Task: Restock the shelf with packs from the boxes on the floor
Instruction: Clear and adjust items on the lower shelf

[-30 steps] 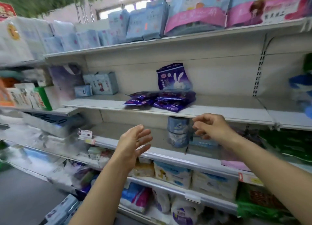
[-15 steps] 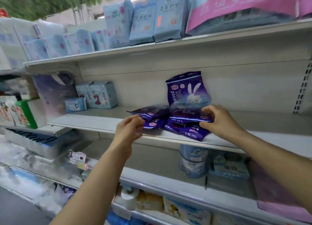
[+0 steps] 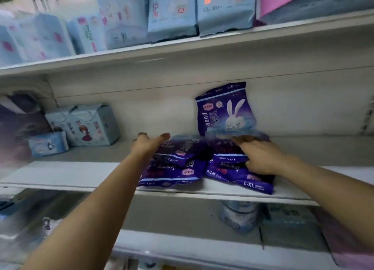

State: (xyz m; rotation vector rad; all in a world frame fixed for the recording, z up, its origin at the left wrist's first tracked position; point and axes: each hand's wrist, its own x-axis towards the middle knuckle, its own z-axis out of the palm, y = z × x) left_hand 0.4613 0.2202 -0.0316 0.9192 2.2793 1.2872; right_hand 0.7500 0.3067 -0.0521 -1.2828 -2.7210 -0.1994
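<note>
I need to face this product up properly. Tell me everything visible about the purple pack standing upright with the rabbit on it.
The upright purple pack is a glossy, slightly crinkled plastic pouch, dark purple with a white sleeping rabbit, a light band near the top and "L-XL" printed at its upper edge. It stands at the back of the middle shelf, seemingly against the back panel, tilted a little. Its bottom is hidden behind a flat purple pack under the right hand.

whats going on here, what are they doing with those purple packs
A person is restocking a store shelf. Both hands are on the purple packs lying flat in two short stacks on the middle shelf: the left hand rests with straight fingers on the left stack, and the right hand holds the top of the right stack. One purple rabbit pack stands upright behind them against the back wall.
</note>
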